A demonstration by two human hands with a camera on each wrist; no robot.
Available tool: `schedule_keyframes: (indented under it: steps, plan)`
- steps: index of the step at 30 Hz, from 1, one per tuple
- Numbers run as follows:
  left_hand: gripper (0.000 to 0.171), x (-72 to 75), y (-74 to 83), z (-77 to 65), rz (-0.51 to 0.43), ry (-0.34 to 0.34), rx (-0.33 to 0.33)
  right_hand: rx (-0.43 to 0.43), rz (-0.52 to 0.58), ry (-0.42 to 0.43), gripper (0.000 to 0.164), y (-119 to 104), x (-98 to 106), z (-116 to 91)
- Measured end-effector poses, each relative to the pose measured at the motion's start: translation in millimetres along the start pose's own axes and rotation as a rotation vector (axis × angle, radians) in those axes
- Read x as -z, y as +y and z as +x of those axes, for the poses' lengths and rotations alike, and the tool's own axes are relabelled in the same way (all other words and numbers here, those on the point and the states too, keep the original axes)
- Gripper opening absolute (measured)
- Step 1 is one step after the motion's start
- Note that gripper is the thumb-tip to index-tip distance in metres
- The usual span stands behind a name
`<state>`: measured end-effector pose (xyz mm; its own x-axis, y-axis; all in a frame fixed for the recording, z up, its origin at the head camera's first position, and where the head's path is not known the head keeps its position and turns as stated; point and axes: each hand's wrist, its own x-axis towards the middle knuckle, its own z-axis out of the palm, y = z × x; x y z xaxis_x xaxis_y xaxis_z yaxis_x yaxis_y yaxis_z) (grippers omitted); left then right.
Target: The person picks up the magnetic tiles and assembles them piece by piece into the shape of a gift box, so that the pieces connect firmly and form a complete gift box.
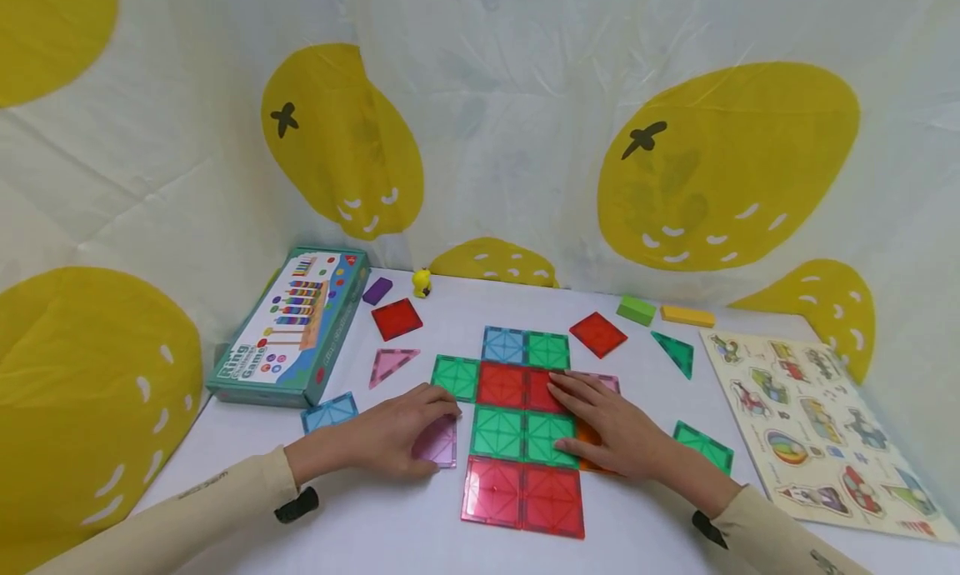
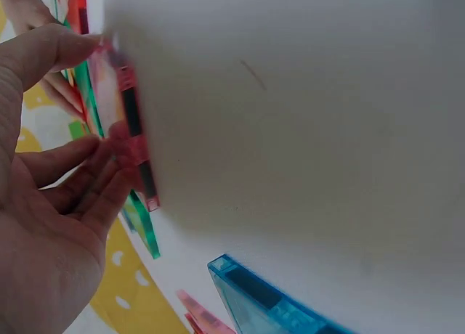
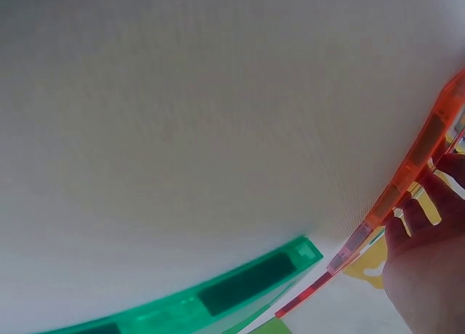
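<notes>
My left hand (image 1: 393,433) holds a translucent pink-purple square magnetic tile (image 1: 442,443) between thumb and fingers, just left of a joined block of tiles. In the left wrist view, thumb and fingertips sit at opposite ends of this pink tile (image 2: 131,123). My right hand (image 1: 618,433) lies with fairly straight fingers over the block's right side, touching a red tile (image 1: 542,392) and a green tile (image 1: 550,436). Partly under that hand are an orange tile (image 1: 592,458) and a pink tile (image 1: 607,382). Larger red tiles (image 1: 492,490) form the near end, and a blue tile (image 1: 504,344) is at the far end.
Loose tiles lie around: a blue one (image 1: 330,412), a pink triangle (image 1: 390,364), red squares (image 1: 397,318), a green triangle (image 1: 673,354) and a green tile (image 1: 703,447). A game box (image 1: 292,325) stands left, a picture puzzle board (image 1: 825,433) right. Small blocks (image 1: 636,310) and a yellow figurine (image 1: 422,282) sit behind.
</notes>
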<state>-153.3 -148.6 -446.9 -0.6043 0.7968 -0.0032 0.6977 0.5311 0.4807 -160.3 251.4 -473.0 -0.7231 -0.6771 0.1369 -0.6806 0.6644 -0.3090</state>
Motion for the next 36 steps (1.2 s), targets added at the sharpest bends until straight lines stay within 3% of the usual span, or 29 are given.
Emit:
schedule_keyframes:
  steps: [10, 17, 24, 36]
  plan:
    - [0.07, -1.4, -5.0, 6.6, 0.011, 0.032, -0.025, 0.033, -0.002, 0.027, 0.085, 1, 0, 2]
    - [0.068, 1.1, -6.3, -3.5, 0.108, 0.068, -0.011, 0.021, -0.007, 0.013, 0.086, 0, -1, 1]
    - [0.067, 3.5, -6.3, -11.9, 0.134, 0.029, 0.033, 0.022, -0.01, 0.022, 0.084, 0, 1, 0]
    - [0.057, 2.6, -5.6, 1.2, 0.134, 0.041, -0.046, 0.005, 0.005, -0.001, 0.086, 0, 1, 1]
